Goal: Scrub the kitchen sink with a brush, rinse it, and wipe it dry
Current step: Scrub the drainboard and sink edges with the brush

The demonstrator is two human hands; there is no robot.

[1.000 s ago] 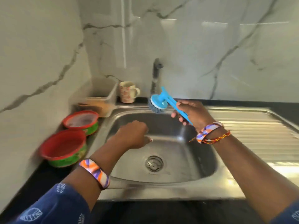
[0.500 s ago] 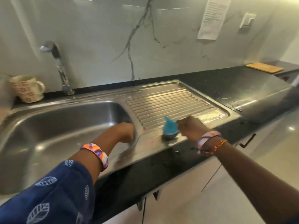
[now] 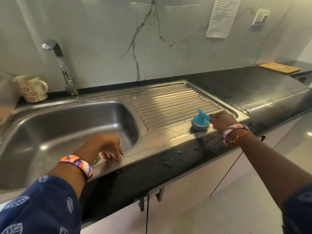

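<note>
Right hand (image 3: 221, 120) wrapped around the handle of the blue brush (image 3: 200, 122), fingers closed on it. Its bristle head sits flat on the near right part of the drainboard (image 3: 168, 108), just off the ribbed area, so I judge this is the scrub step and the flat contact puts the most bristle on the steel. Left hand (image 3: 108, 146) sits at the near rim of the sink (image 3: 67, 125), fingers curled over the front edge, probably bracing me while I reach right; the hold looks light, hard to say how firm. Soap flecks and water drops show on the drainboard and on the black desk (image 3: 236, 85) to the right. Tap (image 3: 59, 65) is at the far left behind the basin, mug (image 3: 30, 87) just left of it, both clear of the scrubbing. Wooden board (image 3: 280, 68) is far right, well apart. Rinse and wipe look not yet done. Risk: slop running off the near edge onto the cabinet fronts (image 3: 194, 191).
</note>
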